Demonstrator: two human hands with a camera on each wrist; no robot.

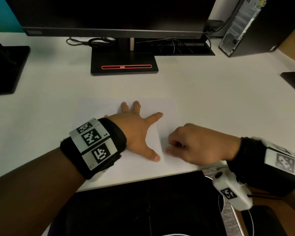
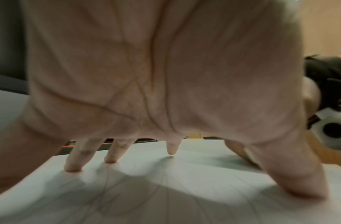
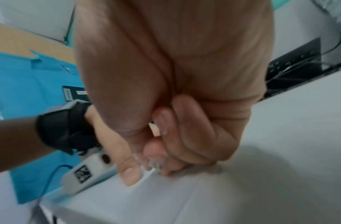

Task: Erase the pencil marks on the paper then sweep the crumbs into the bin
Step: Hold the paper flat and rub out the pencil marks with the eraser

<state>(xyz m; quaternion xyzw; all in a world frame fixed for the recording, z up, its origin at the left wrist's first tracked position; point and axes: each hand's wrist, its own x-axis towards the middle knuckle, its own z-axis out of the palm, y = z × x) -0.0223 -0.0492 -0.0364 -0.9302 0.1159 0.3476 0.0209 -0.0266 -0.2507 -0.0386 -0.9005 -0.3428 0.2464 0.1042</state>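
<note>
We see a white sheet of paper [image 1: 165,108] lying flat on the white desk [image 1: 211,99], near the front edge and in front of the monitor stand [image 1: 124,65]. From the head view it looks almost blank, but the left wrist view shows faint grey pencil lines [image 2: 165,194] crossing the paper under the palm.

Our left hand [image 1: 134,130] is spread wide and released, holding nothing: its straight fingers [image 2: 72,165] and thumb press down on the sheet by their tips, with the palm arched above it.

Our right hand [image 1: 197,145] sits just beside the left thumb, over the near right part of the paper. Its fingers [image 3: 194,136] are curled in tight and the thumb is drawn against them, and the knuckles touch the sheet. In the right wrist view something small and pale shows at the fingertips, too blurred to name, so we cannot tell whether this hand is grasping an eraser or is simply clenched.
</note>
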